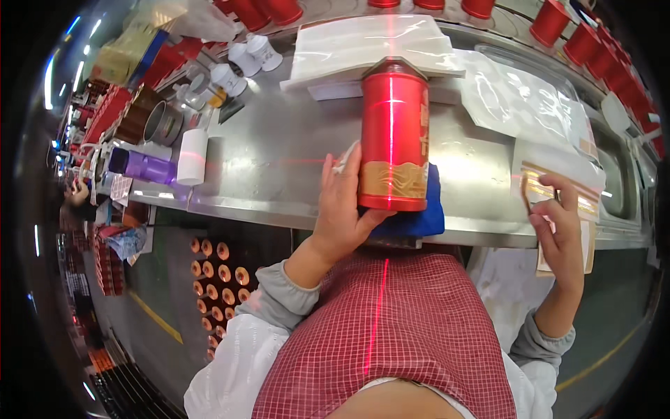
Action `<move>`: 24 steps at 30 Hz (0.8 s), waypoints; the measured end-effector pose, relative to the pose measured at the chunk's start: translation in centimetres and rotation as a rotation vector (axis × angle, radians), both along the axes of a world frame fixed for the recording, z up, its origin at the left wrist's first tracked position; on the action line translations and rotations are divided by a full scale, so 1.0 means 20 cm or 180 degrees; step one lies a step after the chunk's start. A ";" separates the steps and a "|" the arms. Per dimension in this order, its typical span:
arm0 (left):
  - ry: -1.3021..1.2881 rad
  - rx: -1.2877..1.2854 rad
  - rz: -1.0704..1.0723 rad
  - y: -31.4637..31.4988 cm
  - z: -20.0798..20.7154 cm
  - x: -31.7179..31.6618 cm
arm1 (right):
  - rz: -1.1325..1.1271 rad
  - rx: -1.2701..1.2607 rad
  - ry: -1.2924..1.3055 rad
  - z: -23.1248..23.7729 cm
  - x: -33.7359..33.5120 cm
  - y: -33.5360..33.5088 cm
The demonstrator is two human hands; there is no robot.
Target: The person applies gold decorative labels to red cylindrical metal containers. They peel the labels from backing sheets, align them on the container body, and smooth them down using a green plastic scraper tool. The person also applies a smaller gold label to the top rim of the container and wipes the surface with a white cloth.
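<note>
A red canister (394, 133) with a gold band near its lower end rests over a blue cloth (426, 209) in front of me. My left hand (340, 202) grips its lower left side, thumb at the base. A bit of white tissue (346, 158) shows between those fingers. Off to the right, my right hand (560, 225) pinches a small curved gold-edged strip, apparently a label (526, 192). This hand is over a backing sheet with gold strips (587, 204) at the bench edge. A red laser line runs lengthwise down the canister.
White foam sheets (370, 45) and clear plastic (516, 91) lie behind on the metal bench (279, 140). Left are a paper roll (192, 157), a purple bottle (150, 166) and white bottles (255, 54). A sink (618, 174) is at right; red canisters (551, 21) line the back.
</note>
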State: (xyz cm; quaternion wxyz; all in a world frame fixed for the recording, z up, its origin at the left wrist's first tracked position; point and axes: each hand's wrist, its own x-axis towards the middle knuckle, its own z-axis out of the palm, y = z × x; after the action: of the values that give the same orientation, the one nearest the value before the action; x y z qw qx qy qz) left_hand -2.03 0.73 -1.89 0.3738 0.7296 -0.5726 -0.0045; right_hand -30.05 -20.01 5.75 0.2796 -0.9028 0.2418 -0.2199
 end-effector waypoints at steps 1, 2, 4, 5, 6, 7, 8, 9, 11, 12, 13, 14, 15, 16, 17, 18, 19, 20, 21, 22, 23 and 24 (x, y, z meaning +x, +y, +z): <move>0.0079 -0.0039 0.0024 0.01 0.00 0.00 | 0.0305 0.0015 0.0000 0.06 0.06 0.04; 0.0161 -0.0081 0.0042 0.02 -0.02 0.00 | 0.0604 0.0029 0.0005 0.10 0.13 0.07; 0.0292 -0.0197 0.0037 0.02 -0.05 0.00 | 0.1084 0.0133 -0.0079 0.16 0.25 0.13; 0.0449 -0.0266 -0.0041 0.02 -0.05 0.00 | 0.1272 0.0219 -0.0155 0.19 0.30 0.15; 0.0604 -0.0333 -0.0136 0.02 -0.03 0.00 | 0.1444 0.0307 -0.0234 0.21 0.34 0.17; 0.0758 -0.0402 -0.0229 0.01 -0.01 0.00 | 0.1535 0.0305 -0.0223 0.22 0.37 0.19; 0.0707 -0.0425 -0.0416 0.00 0.03 0.00 | 0.1631 0.0296 -0.0214 0.22 0.41 0.21; 0.0654 -0.0437 -0.0599 0.00 0.08 0.02 | 0.1728 0.0298 -0.0209 0.22 0.45 0.22; 0.0556 -0.0473 -0.0961 -0.02 0.20 0.04 | 0.1757 0.0208 -0.0254 0.19 0.50 0.25; 0.0511 -0.0498 -0.1140 -0.02 0.24 0.05 | 0.1736 0.0217 -0.0270 0.18 0.52 0.26; 0.0616 -0.0576 -0.1022 -0.01 0.24 0.04 | 0.1712 0.0226 -0.0286 0.16 0.53 0.27; 0.0714 -0.0652 -0.0897 -0.01 0.24 0.02 | 0.1662 0.0297 -0.0271 0.16 0.54 0.27; 0.0863 -0.0527 -0.0763 0.02 0.23 0.02 | 0.1626 0.0355 -0.0268 0.14 0.54 0.27; 0.1013 -0.0403 -0.0633 0.06 0.22 0.03 | 0.1587 0.0413 -0.0265 0.11 0.54 0.26; 0.1175 -0.0273 -0.0506 0.08 0.20 0.02 | 0.1542 0.0477 -0.0253 0.08 0.53 0.26; 0.1400 -0.0316 -0.0366 0.09 0.18 0.01 | 0.1467 0.0634 -0.0206 0.04 0.53 0.26; 0.1442 -0.0346 -0.0292 0.10 0.15 0.00 | 0.1430 0.0681 -0.0194 0.02 0.53 0.26; 0.1482 -0.0382 -0.0210 0.10 0.13 0.00 | 0.1403 0.0722 -0.0180 0.00 0.53 0.26; 0.1522 -0.0419 -0.0127 0.10 0.12 -0.01 | 0.1377 0.0764 -0.0166 -0.01 0.54 0.26; 0.1840 -0.0452 -0.0066 0.10 0.10 -0.02 | 0.1299 0.0839 -0.0191 -0.02 0.54 0.26; 0.2158 -0.0481 0.0004 0.10 0.09 -0.03 | 0.1228 0.0922 -0.0216 -0.04 0.53 0.27; 0.2370 -0.0537 0.0022 0.09 0.07 -0.03 | 0.1155 0.1004 -0.0241 -0.04 0.53 0.27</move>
State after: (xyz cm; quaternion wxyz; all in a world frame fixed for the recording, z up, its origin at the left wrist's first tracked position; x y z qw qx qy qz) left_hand -2.68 2.61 -0.54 0.6151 0.6466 -0.3935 -0.2208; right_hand -19.39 -14.67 4.92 0.4609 -0.8677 0.0963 -0.1593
